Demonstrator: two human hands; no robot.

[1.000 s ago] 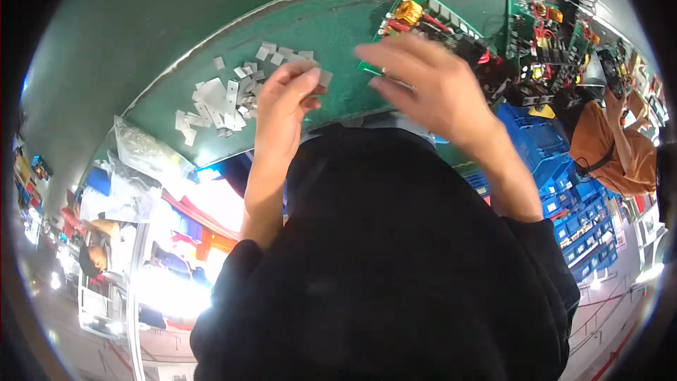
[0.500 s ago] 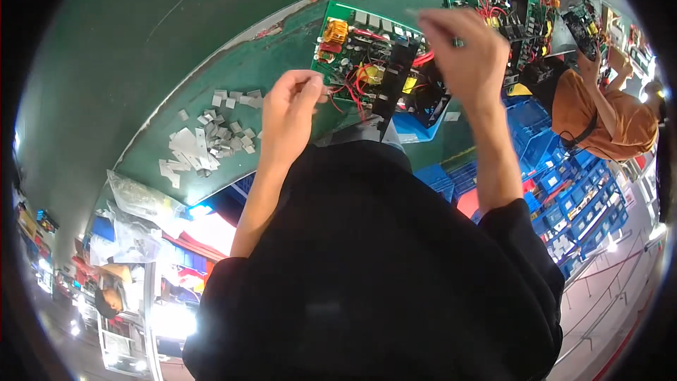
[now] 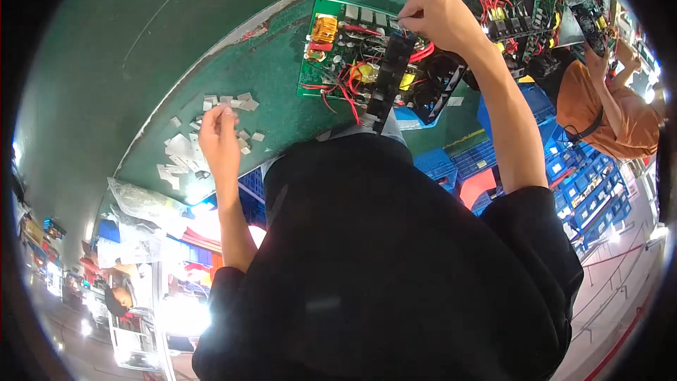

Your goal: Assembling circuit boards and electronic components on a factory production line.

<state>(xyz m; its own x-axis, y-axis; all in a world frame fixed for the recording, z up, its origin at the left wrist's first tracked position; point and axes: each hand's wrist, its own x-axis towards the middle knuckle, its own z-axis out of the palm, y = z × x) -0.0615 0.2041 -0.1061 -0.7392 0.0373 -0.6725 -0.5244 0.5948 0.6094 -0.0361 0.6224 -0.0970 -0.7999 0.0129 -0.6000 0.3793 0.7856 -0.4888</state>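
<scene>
A green circuit board [image 3: 307, 70] lies on the green work surface, crowded with an orange-wound coil [image 3: 324, 29], red wires and a black strip [image 3: 389, 81]. Along its far edge runs a row of grey square pads [image 3: 367, 16]. My right hand [image 3: 443, 21] reaches over the board, thumb and fingers pinched at the right end of that row, on what looks like one of the small grey pads. Away to the left, my left hand [image 3: 220, 142] is over a heap of loose grey pads [image 3: 185, 152]. Its fingers are bent together; whether they grip a pad is hidden.
More wired boards [image 3: 504, 17] stand to the right. Beyond them a person in an orange-brown top [image 3: 589, 109] handles a black part. Blue bins [image 3: 518, 123] fill the right side below the bench. Clear plastic bags [image 3: 144, 201] lie at the near left corner.
My left hand has moved from beside the board to the heap of pads at the left. My right hand has shifted left and its fingertips have come down at the row of pads.
</scene>
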